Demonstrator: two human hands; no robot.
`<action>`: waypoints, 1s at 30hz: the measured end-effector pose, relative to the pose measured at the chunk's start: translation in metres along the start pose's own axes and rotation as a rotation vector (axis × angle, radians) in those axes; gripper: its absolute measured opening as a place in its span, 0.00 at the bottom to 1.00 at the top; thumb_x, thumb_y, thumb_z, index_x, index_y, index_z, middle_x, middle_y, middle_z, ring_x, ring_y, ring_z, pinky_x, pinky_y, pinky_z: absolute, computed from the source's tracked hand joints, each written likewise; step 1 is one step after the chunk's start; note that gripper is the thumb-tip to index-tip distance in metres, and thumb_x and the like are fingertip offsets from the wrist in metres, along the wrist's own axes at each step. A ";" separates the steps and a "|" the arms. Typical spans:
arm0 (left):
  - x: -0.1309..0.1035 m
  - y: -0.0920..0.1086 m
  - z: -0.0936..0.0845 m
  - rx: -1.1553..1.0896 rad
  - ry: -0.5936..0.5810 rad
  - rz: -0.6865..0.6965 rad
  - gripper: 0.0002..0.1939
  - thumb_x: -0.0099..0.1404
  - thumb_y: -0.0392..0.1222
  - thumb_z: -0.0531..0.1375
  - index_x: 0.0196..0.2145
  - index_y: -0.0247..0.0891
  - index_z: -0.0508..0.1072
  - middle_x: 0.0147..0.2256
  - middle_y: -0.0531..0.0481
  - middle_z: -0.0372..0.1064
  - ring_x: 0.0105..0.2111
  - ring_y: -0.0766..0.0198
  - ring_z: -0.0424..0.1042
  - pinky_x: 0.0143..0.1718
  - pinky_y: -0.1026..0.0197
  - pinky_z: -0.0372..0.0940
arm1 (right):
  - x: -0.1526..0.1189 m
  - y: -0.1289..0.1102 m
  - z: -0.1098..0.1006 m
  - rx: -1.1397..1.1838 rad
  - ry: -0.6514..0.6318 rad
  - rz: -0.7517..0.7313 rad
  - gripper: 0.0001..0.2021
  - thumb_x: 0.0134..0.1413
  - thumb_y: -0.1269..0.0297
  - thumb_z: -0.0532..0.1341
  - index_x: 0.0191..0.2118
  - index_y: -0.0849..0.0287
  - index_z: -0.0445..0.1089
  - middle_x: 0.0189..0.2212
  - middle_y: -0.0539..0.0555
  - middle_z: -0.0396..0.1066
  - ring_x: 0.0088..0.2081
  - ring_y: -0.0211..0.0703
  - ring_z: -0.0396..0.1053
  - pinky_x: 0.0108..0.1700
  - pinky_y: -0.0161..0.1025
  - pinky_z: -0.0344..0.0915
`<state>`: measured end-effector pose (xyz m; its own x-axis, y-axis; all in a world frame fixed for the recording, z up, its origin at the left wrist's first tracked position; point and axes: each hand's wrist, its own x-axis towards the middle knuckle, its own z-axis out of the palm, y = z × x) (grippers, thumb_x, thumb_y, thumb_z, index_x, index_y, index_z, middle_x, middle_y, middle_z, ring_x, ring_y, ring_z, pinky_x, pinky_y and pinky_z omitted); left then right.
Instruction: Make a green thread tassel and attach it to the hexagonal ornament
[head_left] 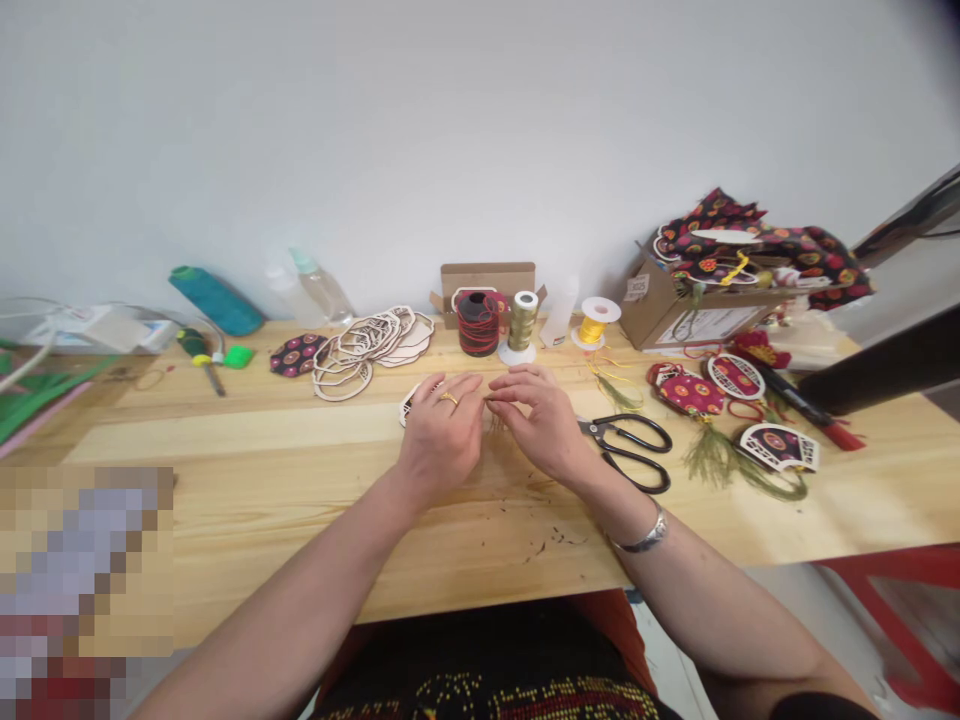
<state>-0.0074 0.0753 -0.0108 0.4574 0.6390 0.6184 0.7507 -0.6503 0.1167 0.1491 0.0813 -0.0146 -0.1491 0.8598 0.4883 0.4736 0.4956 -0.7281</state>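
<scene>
Over the middle of the table, my left hand (444, 430) and my right hand (541, 415) meet fingertip to fingertip. Both are closed in a pinch. What lies between the fingers is too small to name; a short dark strand seems to show there. A pale cut-out wooden piece (407, 405) sticks out from behind my left hand, mostly hidden by it. Close to my right wrist lie black-handled scissors (637, 435), handles apart, blades partly covered by the hand.
Behind my hands stand a dark red cord spool (478, 325), an olive thread spool (523, 325) and a yellow spool (595, 322). Pale wooden frames (367, 345) are piled left. Tasselled ornaments (697, 390) and a fabric-filled cardboard box (660, 305) sit right. A screwdriver (199, 355) lies left.
</scene>
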 end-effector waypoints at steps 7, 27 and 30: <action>-0.001 -0.001 -0.001 0.046 0.000 0.030 0.13 0.63 0.31 0.51 0.42 0.32 0.72 0.45 0.37 0.74 0.48 0.53 0.72 0.53 0.46 0.58 | 0.000 0.000 0.000 -0.079 0.008 -0.105 0.05 0.52 0.70 0.62 0.30 0.58 0.77 0.34 0.56 0.77 0.46 0.48 0.66 0.52 0.48 0.64; -0.003 -0.007 0.002 0.057 0.079 0.092 0.14 0.60 0.28 0.52 0.42 0.34 0.72 0.46 0.39 0.75 0.46 0.53 0.73 0.51 0.48 0.60 | 0.012 0.006 -0.022 0.044 -0.234 0.148 0.08 0.47 0.67 0.67 0.37 0.57 0.78 0.29 0.53 0.75 0.36 0.42 0.68 0.42 0.42 0.62; -0.002 -0.007 0.001 0.051 0.089 0.103 0.14 0.60 0.27 0.53 0.42 0.34 0.72 0.45 0.39 0.75 0.46 0.54 0.73 0.50 0.48 0.61 | 0.012 0.006 -0.022 0.050 -0.265 0.131 0.08 0.46 0.69 0.68 0.36 0.58 0.78 0.29 0.53 0.76 0.34 0.41 0.68 0.42 0.41 0.62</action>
<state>-0.0130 0.0785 -0.0140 0.4912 0.5297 0.6915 0.7263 -0.6873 0.0106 0.1689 0.0922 -0.0022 -0.3139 0.9158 0.2506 0.4615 0.3778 -0.8027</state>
